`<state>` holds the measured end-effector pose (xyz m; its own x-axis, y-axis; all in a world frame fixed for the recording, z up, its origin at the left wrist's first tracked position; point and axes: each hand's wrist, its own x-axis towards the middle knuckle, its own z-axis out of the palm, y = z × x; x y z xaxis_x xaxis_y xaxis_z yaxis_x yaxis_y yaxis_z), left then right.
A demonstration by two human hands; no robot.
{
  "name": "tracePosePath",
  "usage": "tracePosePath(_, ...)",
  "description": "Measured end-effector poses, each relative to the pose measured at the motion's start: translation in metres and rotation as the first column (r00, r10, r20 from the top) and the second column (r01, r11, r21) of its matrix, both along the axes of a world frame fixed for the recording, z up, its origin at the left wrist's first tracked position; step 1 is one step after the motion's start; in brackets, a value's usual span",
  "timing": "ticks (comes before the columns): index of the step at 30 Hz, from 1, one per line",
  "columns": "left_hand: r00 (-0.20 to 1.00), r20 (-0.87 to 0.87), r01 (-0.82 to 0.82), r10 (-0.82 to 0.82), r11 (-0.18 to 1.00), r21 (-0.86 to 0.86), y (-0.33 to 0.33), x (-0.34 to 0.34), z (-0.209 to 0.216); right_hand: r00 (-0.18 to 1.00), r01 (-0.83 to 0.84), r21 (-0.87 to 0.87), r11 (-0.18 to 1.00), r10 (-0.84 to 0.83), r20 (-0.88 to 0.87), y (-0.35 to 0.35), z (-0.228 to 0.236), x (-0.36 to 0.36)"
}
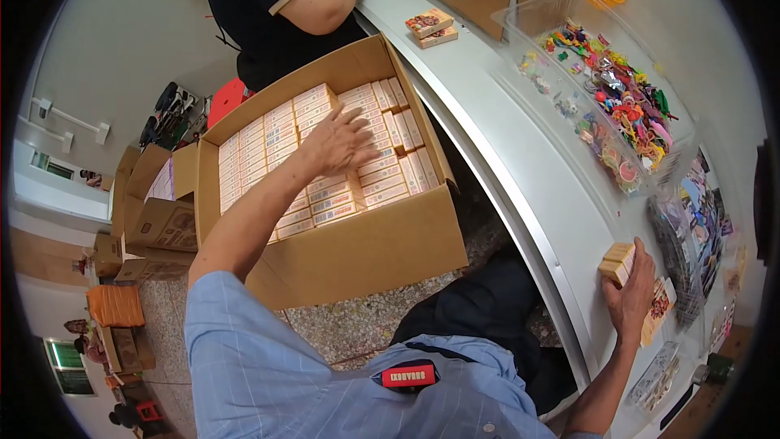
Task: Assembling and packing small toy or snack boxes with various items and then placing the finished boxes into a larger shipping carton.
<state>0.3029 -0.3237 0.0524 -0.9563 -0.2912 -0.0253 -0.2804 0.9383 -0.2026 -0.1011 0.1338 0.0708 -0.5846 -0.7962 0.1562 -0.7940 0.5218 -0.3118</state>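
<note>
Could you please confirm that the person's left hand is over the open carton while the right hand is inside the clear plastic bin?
Not quite: the head view shows the right hand gripping boxes at the white table, outside the clear bin. The left hand is over the open carton.

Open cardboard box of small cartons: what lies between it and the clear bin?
Head view: a dark gap, then the white table, its top bare there, between the cardboard box and the clear bin.
</note>
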Motion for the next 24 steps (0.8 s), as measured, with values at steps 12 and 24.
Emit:
tracePosePath(12,0.875,0.360,-0.344,0.324,0.939,-0.008,-0.008,-0.001,0.003,0.982,-0.127,0.075,0.989,0.115,0.153,0.007,0.017,-0.020)
tracePosePath(24,0.797,-0.573,0.497,-0.191,0.747,0.442,0.213,-0.183,0.100,0.932,-0.302,-0.135,0.944,0.322,0.169,-0.066,0.060,0.051)
